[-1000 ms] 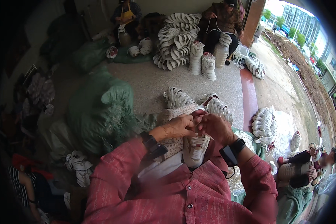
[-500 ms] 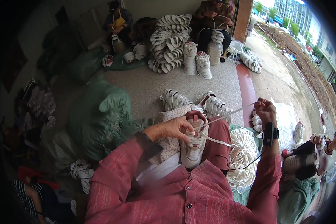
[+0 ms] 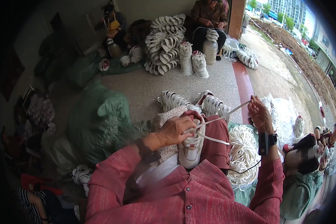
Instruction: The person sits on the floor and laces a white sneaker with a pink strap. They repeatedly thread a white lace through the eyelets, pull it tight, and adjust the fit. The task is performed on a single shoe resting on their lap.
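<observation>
A white and beige sneaker (image 3: 190, 156) with a dark pink lining rests on my lap, its toe toward me. White lace runs through its eyelets. My left hand (image 3: 175, 129) lies over the upper left side of the sneaker, fingers curled in on the lace close to the tongue. Off to the right, my right hand (image 3: 260, 115) is raised and pinches the far part of the flat white shoelace (image 3: 233, 111), stretched taut from the shoe. Another length of lace hangs loosely across my right thigh.
Beyond my knees stand rows of laced white shoe uppers (image 3: 214, 105). A bundle of white laces (image 3: 243, 153) sits to my right, a big green sack (image 3: 100, 114) to my left. Stacked uppers (image 3: 166, 43) and two seated people at work are farther back.
My left fingers have curled in and moved up toward the tongue. The right hand has come slightly left, keeping the lace taut. The whole view has shifted a little.
</observation>
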